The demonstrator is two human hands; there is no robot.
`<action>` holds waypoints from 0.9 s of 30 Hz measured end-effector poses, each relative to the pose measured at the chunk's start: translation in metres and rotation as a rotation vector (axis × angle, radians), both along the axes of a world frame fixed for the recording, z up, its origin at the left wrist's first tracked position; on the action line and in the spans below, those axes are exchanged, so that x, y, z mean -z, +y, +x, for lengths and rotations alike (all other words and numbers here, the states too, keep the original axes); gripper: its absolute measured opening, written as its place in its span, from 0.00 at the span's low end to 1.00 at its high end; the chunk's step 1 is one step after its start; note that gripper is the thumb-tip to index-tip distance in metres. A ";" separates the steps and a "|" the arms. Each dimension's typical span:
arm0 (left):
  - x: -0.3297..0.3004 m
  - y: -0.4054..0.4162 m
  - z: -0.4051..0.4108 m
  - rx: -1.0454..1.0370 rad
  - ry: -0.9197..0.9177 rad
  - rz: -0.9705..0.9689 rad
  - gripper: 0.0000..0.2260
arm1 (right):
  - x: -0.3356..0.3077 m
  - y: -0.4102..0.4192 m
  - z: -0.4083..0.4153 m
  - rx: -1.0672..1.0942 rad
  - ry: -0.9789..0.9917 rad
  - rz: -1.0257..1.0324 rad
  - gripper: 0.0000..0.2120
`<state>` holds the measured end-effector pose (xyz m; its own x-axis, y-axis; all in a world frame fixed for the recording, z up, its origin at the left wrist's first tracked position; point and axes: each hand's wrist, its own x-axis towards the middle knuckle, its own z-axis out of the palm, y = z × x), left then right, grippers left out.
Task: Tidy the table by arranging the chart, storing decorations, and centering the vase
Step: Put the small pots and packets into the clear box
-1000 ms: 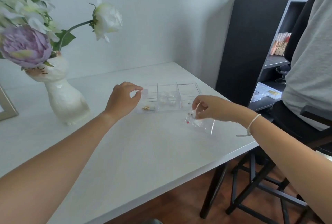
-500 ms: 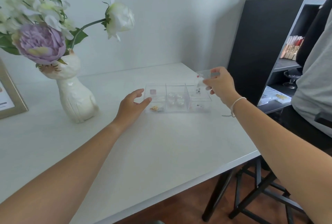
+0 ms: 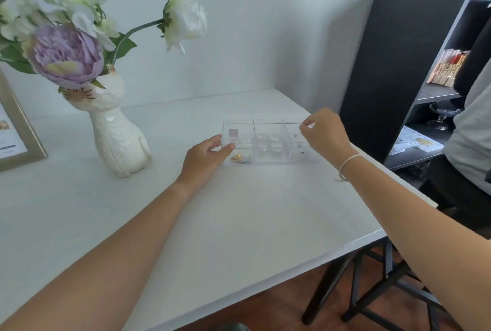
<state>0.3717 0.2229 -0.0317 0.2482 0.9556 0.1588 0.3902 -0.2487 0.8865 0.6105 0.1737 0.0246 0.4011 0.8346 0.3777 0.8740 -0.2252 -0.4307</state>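
A clear plastic organizer box (image 3: 269,120) with several compartments sits on the white table (image 3: 212,224) near its far right corner. Gold pieces (image 3: 237,157) lie in its left section, shiny round ones (image 3: 268,143) in the middle, and tiny beads (image 3: 303,152) on the right. My left hand (image 3: 206,156) rests against the box's left end, fingers apart. My right hand (image 3: 325,134) hovers over the right compartment, thumb and finger pinched on a small clear bag that barely shows. The white cat-shaped vase (image 3: 119,139) with flowers stands at left. A framed chart (image 3: 18,142) is at the far left edge.
A black shelf unit (image 3: 398,65) stands right of the table with small items on its shelves. A person in a grey top (image 3: 473,123) sits at the far right. Black stool legs (image 3: 372,290) are under the table's right edge. The wall is close behind.
My right hand lifted the small clear bag off the table and brought it over the box's right compartment. My left hand opened and settled at the box's left end.
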 end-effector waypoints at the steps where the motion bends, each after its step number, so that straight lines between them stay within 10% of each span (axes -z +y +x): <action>1: 0.000 0.000 0.000 0.000 -0.001 -0.001 0.24 | 0.005 -0.003 0.002 0.013 -0.033 0.058 0.13; 11: 0.004 -0.001 0.001 -0.021 -0.027 0.009 0.27 | 0.042 -0.022 0.029 -0.042 0.584 0.100 0.24; 27: 0.002 0.005 0.002 0.030 -0.021 0.062 0.27 | 0.057 -0.004 0.027 -0.186 0.662 0.034 0.37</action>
<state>0.3741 0.2281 -0.0336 0.2721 0.9361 0.2228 0.3634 -0.3144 0.8770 0.6378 0.1702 -0.0326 0.4079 0.9037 0.1299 0.4472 -0.0737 -0.8914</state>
